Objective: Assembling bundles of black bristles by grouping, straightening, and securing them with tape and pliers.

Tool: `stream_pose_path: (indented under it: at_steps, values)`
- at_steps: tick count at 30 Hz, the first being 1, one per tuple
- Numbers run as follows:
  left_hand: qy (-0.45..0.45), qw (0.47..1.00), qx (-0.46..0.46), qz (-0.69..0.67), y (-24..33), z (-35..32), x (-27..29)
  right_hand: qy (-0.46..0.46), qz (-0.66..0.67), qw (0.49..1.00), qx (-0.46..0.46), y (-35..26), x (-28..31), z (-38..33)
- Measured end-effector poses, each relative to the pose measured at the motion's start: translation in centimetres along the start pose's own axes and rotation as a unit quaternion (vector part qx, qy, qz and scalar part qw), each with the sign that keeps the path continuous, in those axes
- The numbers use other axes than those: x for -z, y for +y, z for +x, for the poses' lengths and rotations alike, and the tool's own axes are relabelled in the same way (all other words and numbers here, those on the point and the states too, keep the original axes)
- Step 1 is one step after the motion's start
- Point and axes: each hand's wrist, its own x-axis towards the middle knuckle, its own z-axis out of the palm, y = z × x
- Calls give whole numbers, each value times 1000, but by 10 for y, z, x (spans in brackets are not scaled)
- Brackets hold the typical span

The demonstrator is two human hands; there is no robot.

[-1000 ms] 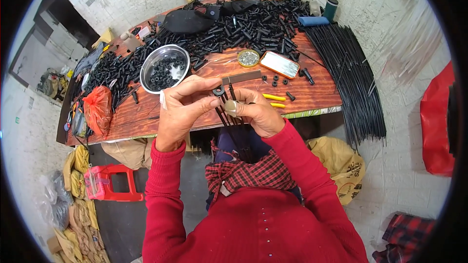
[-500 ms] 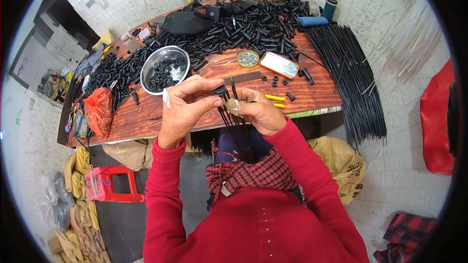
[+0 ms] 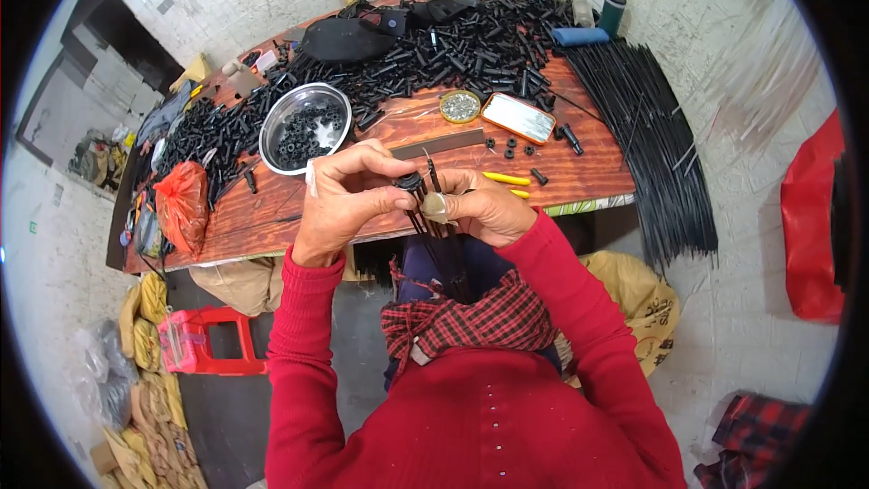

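My left hand (image 3: 337, 204) is closed around a small round black hub (image 3: 410, 182), gripping its edge between thumb and fingers. Thin black rods (image 3: 441, 263) hang from the hub towards my lap, over a red-and-black checked cloth (image 3: 471, 319). Close beside it, my right hand (image 3: 496, 208) pinches a black rod (image 3: 431, 170), its tip upright above the thumb, with a fine wire seeming to show there. A tan cover (image 3: 435, 207) wraps that thumb, and white tape is on the left hand. The fingers partly hide the joint between rod and hub.
On the wooden table (image 3: 398, 131) stand a metal bowl (image 3: 269, 122) of small black rings, a round tin (image 3: 460, 107), a white tray (image 3: 518, 119) and yellow-handled pliers (image 3: 505, 178). Black tubes (image 3: 480, 59) are heaped behind; long black rods (image 3: 647, 145) lie at right. A red stool (image 3: 240, 367) is at left.
My left fingers have shifted slightly, leaving more of the hub's top visible. The right hand has turned a little, and the rod tip stands slightly lower beside the hub.
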Motion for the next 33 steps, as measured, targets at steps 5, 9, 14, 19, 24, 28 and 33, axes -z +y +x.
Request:
stream_pose_path:
  at_steps: [5,9,14,19,24,28,33]
  values:
    - [30,997,38,-66,-2,0,-16,39,-37,998,21,0,4,-8]
    - [36,993,63,-90,-1,-4,-15,41,-20,998,40,1,-2,-9]
    - [15,992,67,-105,0,-8,-8,19,-6,999,37,-1,-4,-10]
    - [15,988,89,-125,-7,-8,-7,46,2,998,45,0,-6,-9]
    - [24,985,93,-141,-8,-5,-12,72,-10,996,52,2,-5,-10]
    - [25,983,99,-154,-7,-4,-17,60,4,997,55,4,0,-11]
    - [-44,968,87,-230,-25,-1,-8,62,15,996,55,1,-6,-15]
